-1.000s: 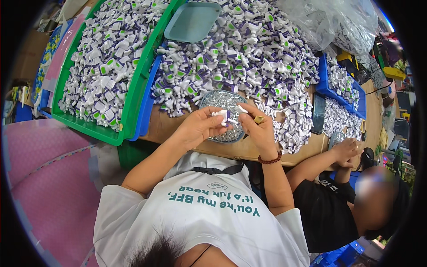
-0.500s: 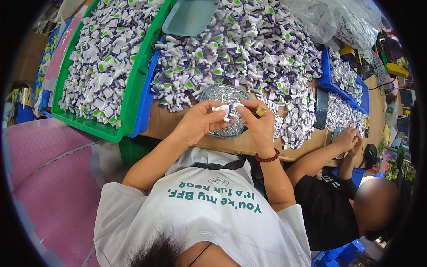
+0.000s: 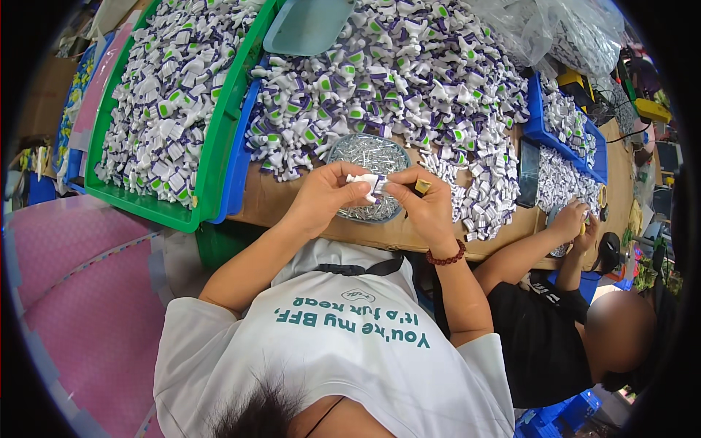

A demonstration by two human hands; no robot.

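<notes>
Here, toy point(image 3: 375, 187) in hands point(image 3: 317, 200), teal-lettered shirt point(image 3: 328, 350)

Left fingers point(image 3: 355, 191) and right fingers point(image 3: 401, 192) hold a white-purple figure point(image 3: 373, 184) over a bowl point(image 3: 375, 221).

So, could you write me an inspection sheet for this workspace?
Surface: brown table, showing along its near edge.
Things in hand: white-and-purple toy figure; tub of small metal pieces below.
Clutter: figure pile, green crate, pale tray, plastic bag.
Hands: left hand pinches the figure; right hand has fingertips at its right end, gold-coloured piece at the fingers.
Cables: thin dark cable, right side.
Surroundings: co-worker in black at right; pink covering at left.
</notes>
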